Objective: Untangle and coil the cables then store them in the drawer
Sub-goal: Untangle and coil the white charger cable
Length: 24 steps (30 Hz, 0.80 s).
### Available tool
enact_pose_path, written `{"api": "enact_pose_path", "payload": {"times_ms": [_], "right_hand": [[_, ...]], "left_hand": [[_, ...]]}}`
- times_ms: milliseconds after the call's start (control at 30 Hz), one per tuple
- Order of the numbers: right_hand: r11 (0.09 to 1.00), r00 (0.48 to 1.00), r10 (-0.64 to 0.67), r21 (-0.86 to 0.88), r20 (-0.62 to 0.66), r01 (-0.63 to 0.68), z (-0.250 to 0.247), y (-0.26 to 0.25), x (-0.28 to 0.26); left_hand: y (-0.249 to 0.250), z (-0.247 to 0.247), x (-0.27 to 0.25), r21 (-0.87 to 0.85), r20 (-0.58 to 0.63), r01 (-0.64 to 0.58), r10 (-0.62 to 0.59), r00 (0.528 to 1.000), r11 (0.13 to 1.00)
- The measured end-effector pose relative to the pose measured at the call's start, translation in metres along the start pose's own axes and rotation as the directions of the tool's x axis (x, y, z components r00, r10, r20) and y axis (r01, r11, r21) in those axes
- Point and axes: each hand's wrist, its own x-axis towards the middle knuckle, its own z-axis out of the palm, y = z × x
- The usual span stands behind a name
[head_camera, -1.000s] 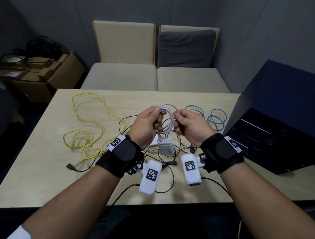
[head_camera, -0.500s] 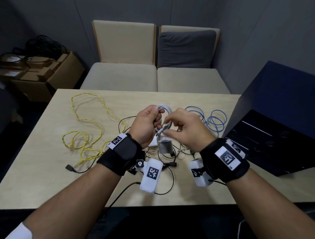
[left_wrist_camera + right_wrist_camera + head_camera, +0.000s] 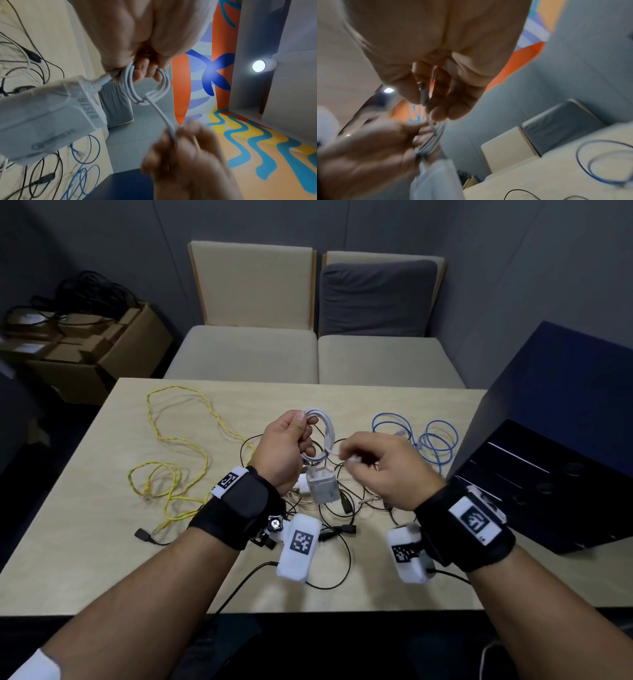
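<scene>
Head view: pale wooden desk (image 3: 85, 508) in a grey-walled room, with two beige chairs (image 3: 253, 320) behind it, the right one carrying a grey cushion (image 3: 376, 299). Cardboard boxes (image 3: 92, 350) sit on the floor at far left. A dark blue drawer unit (image 3: 555, 412) stands at the desk's right edge. On the desk lie a loose yellow cable (image 3: 178, 440) at left, a looped blue cable (image 3: 442, 440) at right and tangled black cables (image 3: 342, 556) in the middle. Above the tangle the left hand (image 3: 284, 453) grips a coiled white cable (image 3: 325, 426), its charger (image 3: 322, 487) hanging below. The right hand (image 3: 390, 470) pinches the cable's free end, held out to the right of the coil.

Left wrist view: the left fingers curl through the coil, the charger beside them. One strand runs from the coil to the blurred right hand. Behind are a bright mural (image 3: 205, 67) and a round lamp (image 3: 259, 66).

Right wrist view: blurred. Thumb and fingers pinch the cable just below its plug (image 3: 423, 93), with the left hand and coil beneath and the chairs and blue cable beyond.
</scene>
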Motion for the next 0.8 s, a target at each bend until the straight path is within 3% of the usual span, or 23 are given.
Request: {"api": "enact_pose_path", "payload": {"times_ms": [100,267,400,633,733,800], "right_hand": [[0.987,0.99,0.13,0.1,-0.054,-0.124,-0.012,0.009,-0.005],[0.965,0.965,0.262,0.012,0.0,-0.261,-0.012,0.024,-0.004],[0.958,0.959,0.285,-0.025,0.012,-0.284,-0.013,0.034,-0.003],[0.956,0.97,0.202,-0.187,-0.133,-0.225,0.006,0.034,0.01],[0.954,0.952,0.292,-0.047,-0.089,-0.297,0.01,0.024,0.013],[0.944,0.951,0.309,0.112,0.018,-0.309,0.01,0.018,0.012]], "left_hand": [[0.003,-0.006,0.002,-0.037,-0.013,0.019,-0.02,1.0,0.999],[0.005,-0.002,0.002,-0.106,0.013,0.071,-0.07,0.997,0.992],[0.007,-0.004,0.002,-0.135,0.047,0.114,-0.108,0.993,0.984],[0.006,0.009,-0.005,-0.138,0.135,0.153,-0.134,0.982,0.979],[0.007,0.011,-0.006,-0.153,0.134,0.132,-0.112,0.985,0.979],[0.007,0.013,-0.006,-0.168,0.114,0.116,-0.098,0.989,0.979]]}}
